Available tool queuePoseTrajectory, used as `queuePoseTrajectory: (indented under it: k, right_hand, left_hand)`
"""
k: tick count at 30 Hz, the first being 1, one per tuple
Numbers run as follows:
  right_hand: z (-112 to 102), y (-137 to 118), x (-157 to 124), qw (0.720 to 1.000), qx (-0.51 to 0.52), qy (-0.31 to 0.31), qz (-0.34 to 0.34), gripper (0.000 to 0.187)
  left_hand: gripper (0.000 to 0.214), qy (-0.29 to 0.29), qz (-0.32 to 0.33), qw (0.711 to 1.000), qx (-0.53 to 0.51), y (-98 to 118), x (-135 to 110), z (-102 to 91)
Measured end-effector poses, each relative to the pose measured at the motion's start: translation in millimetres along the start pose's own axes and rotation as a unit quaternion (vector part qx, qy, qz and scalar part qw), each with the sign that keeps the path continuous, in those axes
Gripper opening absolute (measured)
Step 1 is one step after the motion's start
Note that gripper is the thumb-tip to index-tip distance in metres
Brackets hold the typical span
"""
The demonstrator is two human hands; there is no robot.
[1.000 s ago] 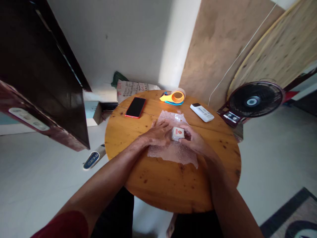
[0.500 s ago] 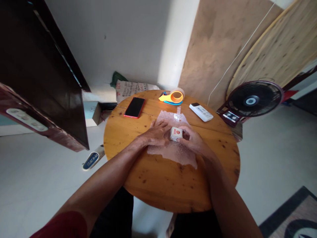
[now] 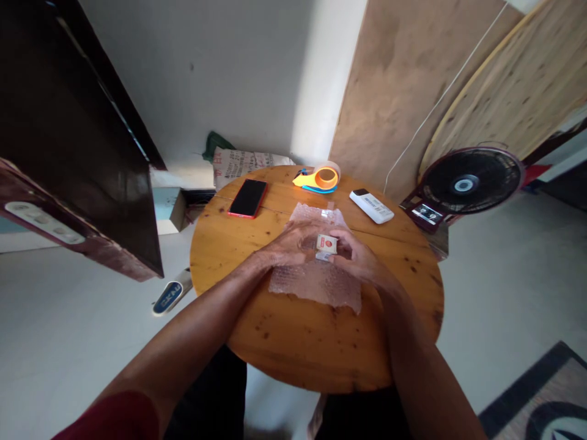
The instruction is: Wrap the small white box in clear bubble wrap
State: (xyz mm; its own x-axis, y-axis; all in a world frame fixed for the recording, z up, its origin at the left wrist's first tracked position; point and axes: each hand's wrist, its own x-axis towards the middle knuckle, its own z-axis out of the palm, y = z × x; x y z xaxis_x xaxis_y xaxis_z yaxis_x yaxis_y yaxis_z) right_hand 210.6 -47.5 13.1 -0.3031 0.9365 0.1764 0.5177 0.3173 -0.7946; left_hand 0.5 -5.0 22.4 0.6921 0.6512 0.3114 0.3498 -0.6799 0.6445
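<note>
A small white box (image 3: 326, 244) with a red print on top sits on a sheet of bubble wrap (image 3: 316, 287) spread over the round wooden table (image 3: 293, 348). My right hand (image 3: 353, 253) grips the box from its right side, thumb at the near edge and fingers behind. Close on the left, my left hand (image 3: 291, 244) is cupped over the wrap, fingers stretched toward the box's far left side and thumb apart from them. Whether its fingertips touch the box I cannot make out. A strip of clear tape (image 3: 326, 212) lies at the wrap's far edge.
An orange and blue tape dispenser (image 3: 321, 179) stands at the table's back. A phone (image 3: 248, 198) in a red case lies left, a white device (image 3: 372, 206) right. Beyond the table's right edge is a fan (image 3: 463, 183); a dark door (image 3: 77, 122) is at far left.
My left hand has gone from lying flat with spread fingers to a cupped shape, its fingers shifted right toward the box. My right hand keeps its grip; the wrap's near edge lies slightly differently.
</note>
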Motion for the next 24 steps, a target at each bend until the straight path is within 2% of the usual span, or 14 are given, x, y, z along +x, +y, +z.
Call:
queuePoseTrajectory:
  k: [2, 4, 7, 10, 12, 16, 19, 21, 24]
  right_hand:
    - [-2, 0, 0, 0.998, -0.02, 0.051, 0.014, 0.032]
    - [-4, -1, 0, 0.994, -0.037, 0.096, 0.025, 0.023]
    - [-7, -2, 0, 0.996, -0.032, 0.081, 0.034, 0.016]
    - [-11, -5, -2, 0.995, -0.067, 0.052, 0.049, 0.02]
    - [-16, -9, -5, 0.993, -0.094, 0.017, 0.063, 0.026]
    - [-27, -24, -12, 0.988, -0.074, -0.132, 0.036, 0.027]
    - [-29, -35, -16, 0.97, -0.085, -0.228, 0.01, 0.027]
    - [-26, -40, -18, 0.957, -0.127, -0.261, 0.002, 0.034]
    - [-15, -48, -21, 0.941, -0.201, -0.272, -0.023, 0.037]
  left_hand:
    - [0.045, 0.014, 0.033, 0.997, -0.064, -3, 1, 2.2]
    - [0.041, 0.019, 0.033, 0.995, -0.094, -5, 1, 3.4]
    - [0.04, 0.032, 0.015, 0.992, -0.12, -7, 0, 4.6]
    - [0.039, 0.03, -0.008, 0.99, -0.137, -9, -1, 7.8]
    - [0.037, 0.027, -0.018, 0.989, -0.143, -11, -1, 10.7]
    - [0.032, 0.025, -0.025, 0.988, -0.148, -11, -1, 13.5]
    - [0.034, 0.024, -0.029, 0.989, -0.145, -9, -1, 12.7]
    - [0.035, 0.023, -0.036, 0.989, -0.142, -8, -1, 12.4]
    - [0.036, 0.022, -0.042, 0.988, -0.145, -8, -1, 13.4]
